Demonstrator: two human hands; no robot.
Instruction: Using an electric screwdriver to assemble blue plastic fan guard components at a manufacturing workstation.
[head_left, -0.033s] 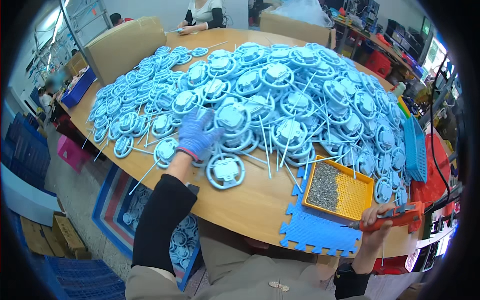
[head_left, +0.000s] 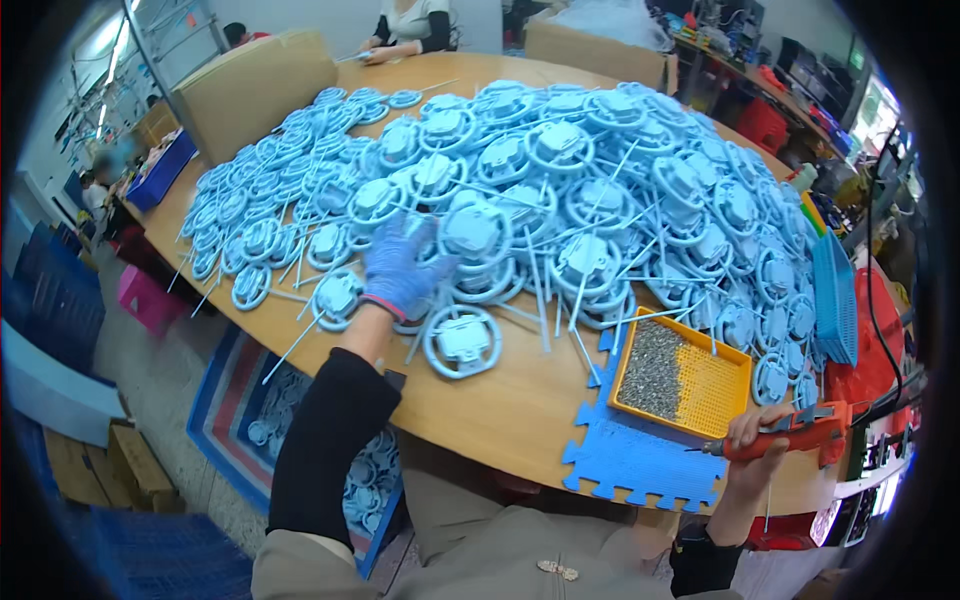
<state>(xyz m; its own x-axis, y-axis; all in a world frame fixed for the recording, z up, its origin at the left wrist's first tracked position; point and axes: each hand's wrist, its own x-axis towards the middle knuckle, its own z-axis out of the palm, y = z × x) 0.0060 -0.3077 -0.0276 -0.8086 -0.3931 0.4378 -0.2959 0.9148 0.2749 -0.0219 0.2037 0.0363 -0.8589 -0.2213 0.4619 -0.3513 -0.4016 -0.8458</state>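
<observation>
My left hand point(head_left: 402, 268), in a blue-violet glove, lies at the front of a large heap of light blue plastic ring-shaped parts point(head_left: 560, 145) with flat centres and thin stems. Its fingers and thumb are spread, touching or just over the parts beside a raised ring part point(head_left: 470, 232); no grip shows. Just below it, another ring part point(head_left: 462, 341) rests flat near the table's front edge. At the lower right, my bare right hand point(head_left: 752, 440) is wrapped round an orange-red electric screwdriver point(head_left: 812, 432), its bit pointing left.
A yellow tray point(head_left: 715, 392) with small metal screws point(head_left: 650, 370) sits on a blue foam mat point(head_left: 640, 455). A teal basket point(head_left: 832, 300) stands at the right. Cardboard point(head_left: 255, 95) edges the far left of the table point(head_left: 500, 420); a person point(head_left: 410, 30) sits beyond it.
The whole scene sits slightly further right in the picture. My left hand stays spread at the heap's front, and my right hand keeps hold of the screwdriver.
</observation>
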